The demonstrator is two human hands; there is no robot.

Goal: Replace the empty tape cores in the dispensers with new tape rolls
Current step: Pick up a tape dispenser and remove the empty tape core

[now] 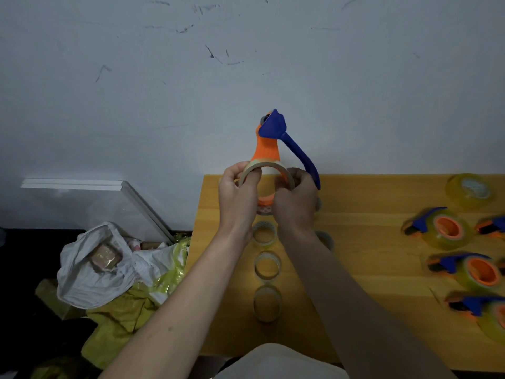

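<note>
The person's two forearms are bare from the bottom edge of the view up to the wrists, with no sleeve showing on either one. The left hand (237, 191) and the right hand (296, 199) are bare too: no glove, ring, watch or band can be seen on them. At the bottom centre, a pale, off-white piece of clothing (276, 362) covers the person's front, plain and without visible markings.
</note>
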